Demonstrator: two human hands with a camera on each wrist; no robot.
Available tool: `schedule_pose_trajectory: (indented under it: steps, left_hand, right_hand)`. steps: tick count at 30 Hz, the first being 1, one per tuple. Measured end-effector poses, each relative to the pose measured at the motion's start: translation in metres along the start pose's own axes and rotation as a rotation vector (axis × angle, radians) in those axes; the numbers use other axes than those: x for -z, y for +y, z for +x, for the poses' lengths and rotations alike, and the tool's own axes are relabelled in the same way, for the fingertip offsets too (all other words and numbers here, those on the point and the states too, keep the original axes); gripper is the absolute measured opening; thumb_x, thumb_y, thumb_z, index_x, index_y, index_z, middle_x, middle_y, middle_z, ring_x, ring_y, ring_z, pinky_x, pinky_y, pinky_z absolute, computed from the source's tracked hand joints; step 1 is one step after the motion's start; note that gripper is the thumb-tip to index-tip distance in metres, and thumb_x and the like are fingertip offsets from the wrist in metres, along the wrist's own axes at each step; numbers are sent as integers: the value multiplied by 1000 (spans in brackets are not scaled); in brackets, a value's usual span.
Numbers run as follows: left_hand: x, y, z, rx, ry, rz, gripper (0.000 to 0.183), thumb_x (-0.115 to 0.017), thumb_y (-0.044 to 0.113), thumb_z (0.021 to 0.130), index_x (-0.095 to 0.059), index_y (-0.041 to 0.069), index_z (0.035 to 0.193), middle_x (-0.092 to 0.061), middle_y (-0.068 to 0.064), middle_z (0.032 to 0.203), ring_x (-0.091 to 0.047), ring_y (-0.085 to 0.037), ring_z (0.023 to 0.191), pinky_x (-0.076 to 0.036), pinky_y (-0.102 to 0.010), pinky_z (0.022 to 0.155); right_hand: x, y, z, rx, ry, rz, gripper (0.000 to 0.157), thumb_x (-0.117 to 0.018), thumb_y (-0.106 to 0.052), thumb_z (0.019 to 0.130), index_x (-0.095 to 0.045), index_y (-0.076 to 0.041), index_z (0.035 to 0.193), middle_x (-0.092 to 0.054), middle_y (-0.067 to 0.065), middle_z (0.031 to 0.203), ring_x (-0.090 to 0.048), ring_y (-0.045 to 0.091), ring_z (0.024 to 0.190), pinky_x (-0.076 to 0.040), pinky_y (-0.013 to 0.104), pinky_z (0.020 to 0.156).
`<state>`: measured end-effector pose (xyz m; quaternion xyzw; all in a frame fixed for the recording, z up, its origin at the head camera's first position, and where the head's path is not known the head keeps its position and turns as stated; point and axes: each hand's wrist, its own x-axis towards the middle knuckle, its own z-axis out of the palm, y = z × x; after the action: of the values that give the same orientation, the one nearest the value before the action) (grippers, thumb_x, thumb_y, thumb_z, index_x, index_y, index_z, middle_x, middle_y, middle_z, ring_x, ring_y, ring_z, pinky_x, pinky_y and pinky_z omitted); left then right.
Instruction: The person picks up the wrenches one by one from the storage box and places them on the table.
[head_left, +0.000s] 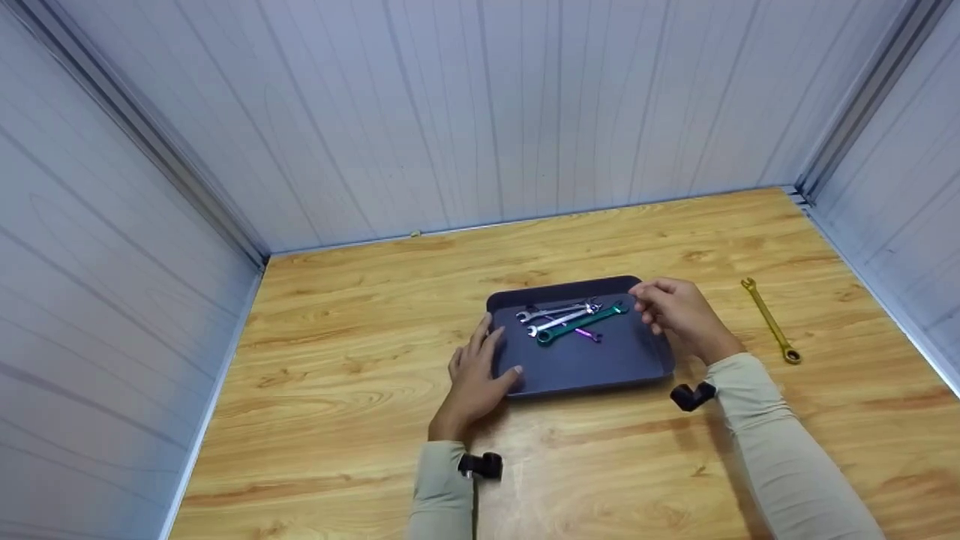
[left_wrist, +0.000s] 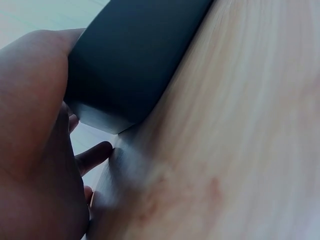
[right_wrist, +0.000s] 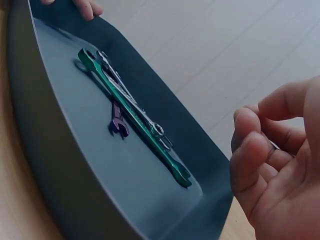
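A dark grey tray (head_left: pixel 585 371) holds a small pile of wrenches: a green wrench (head_left: pixel 577 325), silver wrenches (head_left: pixel 559 319) and a purple wrench (head_left: pixel 589 334) partly under the green one. My left hand (head_left: pixel 472 379) rests at the tray's left side, its fingers spread along the rim and its thumb over the near left corner. In the left wrist view, the hand lies against the tray's outer wall (left_wrist: pixel 135 55). At the far right corner of the tray is my right hand (head_left: pixel 679 315). Its fingers are loosely curled and hold nothing in the right wrist view.
A yellow wrench (head_left: pixel 769 319) lies on the wooden table (head_left: pixel 337 390), right of the tray. Pale panel walls (head_left: pixel 450 112) enclose the table at the back and both sides. A small yellowish bit (head_left: pixel 415 234) sits at the table's back edge.
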<state>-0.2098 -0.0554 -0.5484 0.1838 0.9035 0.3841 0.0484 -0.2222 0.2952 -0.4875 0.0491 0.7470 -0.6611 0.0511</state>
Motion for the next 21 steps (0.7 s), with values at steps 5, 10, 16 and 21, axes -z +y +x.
schedule_pose_trajectory:
  steps: [5,10,16,21]
  left_hand:
    - [1,-2,0,-5,3,-2,71,-62,42,94,-37,16,156,-6,5,168,-14,-27,151,-3,-57,116]
    - [0,-3,0,-10,8,-12,68,-61,42,95,-40,16,154,-7,6,168,-16,-26,150,-3,-56,115]
    - [0,-2,0,-15,24,-18,64,-62,40,95,-44,16,152,-8,6,168,-18,-25,150,-3,-56,115]
    - [0,-1,0,-12,23,-14,62,-61,39,96,-45,17,151,-8,7,168,-18,-21,150,-4,-56,115]
  right_hand:
    - [-6,2,5,-9,1,35,31,-55,-21,104,-60,8,115,-61,8,86,-56,12,65,-48,23,52]
    - [-11,4,8,-23,-1,28,34,-55,-18,103,-59,12,118,-61,8,85,-57,12,64,-49,23,52]
    - [-17,1,10,-23,-9,23,35,-54,-19,104,-58,13,118,-64,12,92,-59,12,66,-49,22,55]
    - [-22,1,12,-32,-21,22,36,-54,-17,104,-57,14,120,-64,23,105,-61,10,68,-50,21,57]
